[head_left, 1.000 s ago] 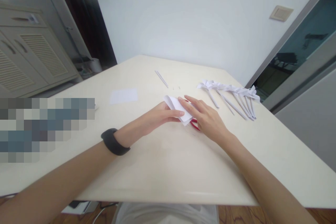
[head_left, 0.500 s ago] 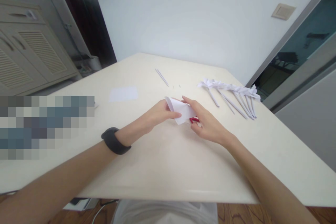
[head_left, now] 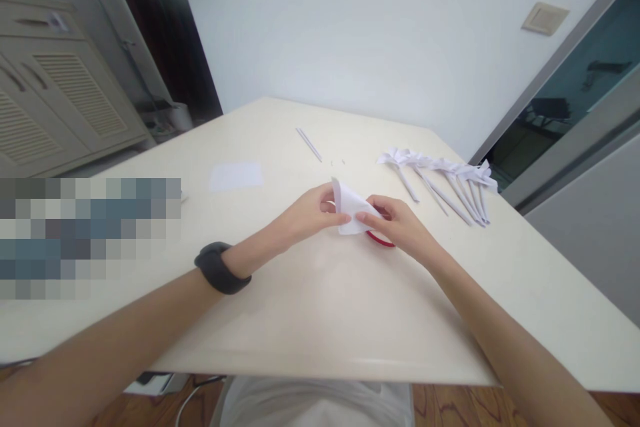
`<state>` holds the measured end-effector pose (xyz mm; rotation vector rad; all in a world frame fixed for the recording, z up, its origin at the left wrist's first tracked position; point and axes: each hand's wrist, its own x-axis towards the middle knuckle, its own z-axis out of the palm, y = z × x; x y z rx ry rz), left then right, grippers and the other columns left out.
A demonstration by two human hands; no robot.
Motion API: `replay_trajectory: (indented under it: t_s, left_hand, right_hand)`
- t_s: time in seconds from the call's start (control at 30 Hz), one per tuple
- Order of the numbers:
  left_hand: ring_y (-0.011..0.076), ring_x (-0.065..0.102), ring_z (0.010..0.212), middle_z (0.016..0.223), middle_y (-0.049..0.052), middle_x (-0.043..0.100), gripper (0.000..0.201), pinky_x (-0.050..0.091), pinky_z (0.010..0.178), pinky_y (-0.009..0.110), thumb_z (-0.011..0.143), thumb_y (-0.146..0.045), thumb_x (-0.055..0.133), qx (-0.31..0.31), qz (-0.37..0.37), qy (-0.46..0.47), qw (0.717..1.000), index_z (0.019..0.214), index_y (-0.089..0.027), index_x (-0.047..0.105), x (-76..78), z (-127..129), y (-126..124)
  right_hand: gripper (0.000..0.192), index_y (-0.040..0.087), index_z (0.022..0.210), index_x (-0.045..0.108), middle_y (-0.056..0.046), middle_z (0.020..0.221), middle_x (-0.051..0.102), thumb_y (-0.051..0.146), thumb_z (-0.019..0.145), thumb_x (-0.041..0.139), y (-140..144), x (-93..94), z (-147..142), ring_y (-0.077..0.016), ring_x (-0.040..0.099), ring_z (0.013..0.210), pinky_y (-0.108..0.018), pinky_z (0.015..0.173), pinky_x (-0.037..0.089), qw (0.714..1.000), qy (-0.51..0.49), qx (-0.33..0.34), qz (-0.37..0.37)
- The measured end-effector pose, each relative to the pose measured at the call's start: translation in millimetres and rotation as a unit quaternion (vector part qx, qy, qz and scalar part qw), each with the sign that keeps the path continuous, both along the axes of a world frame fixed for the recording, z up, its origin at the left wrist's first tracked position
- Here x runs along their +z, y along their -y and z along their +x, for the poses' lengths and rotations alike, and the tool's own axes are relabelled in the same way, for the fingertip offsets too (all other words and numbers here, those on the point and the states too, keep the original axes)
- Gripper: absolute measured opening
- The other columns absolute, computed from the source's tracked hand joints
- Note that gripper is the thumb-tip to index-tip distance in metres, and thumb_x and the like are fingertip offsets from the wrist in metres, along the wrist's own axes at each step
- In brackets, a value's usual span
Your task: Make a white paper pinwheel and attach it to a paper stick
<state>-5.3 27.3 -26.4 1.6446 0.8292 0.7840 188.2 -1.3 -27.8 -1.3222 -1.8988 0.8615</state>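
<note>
Nearest the camera, the person's forearms reach in over the cream table point(head_left: 320, 320), the left one wearing a dark wristband point(head_left: 221, 269). Both hands meet at the middle of the tabletop around a folded white paper point(head_left: 351, 208). The left hand point(head_left: 305, 215) pinches the paper's left edge between thumb and curled fingers. The right hand point(head_left: 403, 227) grips its lower right corner, thumb on top and fingers tucked beneath. The paper stands tilted, just above the surface. Red-handled scissors point(head_left: 380, 240) lie on the table under the right hand, mostly hidden. Farther left rests a flat white sheet point(head_left: 236, 175). Beyond the hands lies a thin paper stick point(head_left: 309, 145), and to the far right a row of paper flowers point(head_left: 440, 177) with rolled stems.
</note>
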Motion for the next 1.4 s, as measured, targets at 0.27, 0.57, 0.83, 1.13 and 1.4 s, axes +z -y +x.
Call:
replay_trajectory:
  t_s: [0.27,0.57,0.83,1.13,1.4]
  left_hand:
    - [0.022,0.068,0.084,0.085,0.006,0.071,0.043,0.05,0.084,0.036,0.074,-0.029,0.063,0.004,-0.089,-0.01,0.996,0.114,-0.016,0.052,7.5,-3.3,2.9]
    - [0.0212,0.068,0.087,0.085,0.007,0.073,0.038,0.05,0.084,0.035,0.074,-0.026,0.063,-0.004,-0.079,0.003,0.997,0.111,-0.017,0.055,7.5,-5.9,0.0]
    - [0.018,0.067,0.079,0.081,0.004,0.071,0.027,0.05,0.08,0.032,0.071,-0.027,0.067,0.033,-0.044,-0.018,0.998,0.094,-0.016,0.06,2.6,-1.7,-0.8]
    - [0.0168,0.066,0.075,0.074,0.002,0.068,0.01,0.05,0.075,0.029,0.073,-0.023,0.061,0.067,0.071,-0.055,0.994,0.081,-0.016,0.063,-1.6,-3.0,-4.8]
    - [0.0164,0.066,0.073,0.072,0.001,0.068,0.01,0.05,0.073,0.029,0.072,-0.023,0.063,0.071,0.067,-0.058,0.994,0.08,-0.017,0.063,1.4,-5.4,-6.5]
  right_hand:
    - [0.023,0.017,0.082,0.059,0.002,0.073,0.05,0.04,0.081,0.056,-3.6,2.1,7.4,-0.0111,0.046,0.064,-0.023,0.057,0.033,0.996,-0.087,-0.033,-0.01]
    - [0.022,0.017,0.076,0.055,0.004,0.068,0.046,0.038,0.076,0.062,-5.4,0.3,8.6,-0.0097,0.042,0.06,-0.023,0.054,0.03,0.993,-0.103,-0.057,-0.016]
    - [0.023,0.018,0.073,0.051,0.004,0.066,0.045,0.038,0.076,0.061,-5.9,-3.7,5.4,-0.0105,0.042,0.06,-0.023,0.053,0.031,0.996,-0.056,-0.068,0.011]
    - [0.025,0.019,0.086,0.059,-0.003,0.092,0.063,0.044,0.082,0.056,-0.9,7.5,5.2,-0.018,0.057,0.08,-0.028,0.067,0.042,1.0,0.006,-0.003,-0.007]
    - [0.026,0.02,0.083,0.068,-0.002,0.087,0.066,0.045,0.08,0.06,-7.3,16.6,30.0,-0.0161,0.057,0.083,-0.029,0.077,0.041,0.993,-0.094,0.014,-0.075]
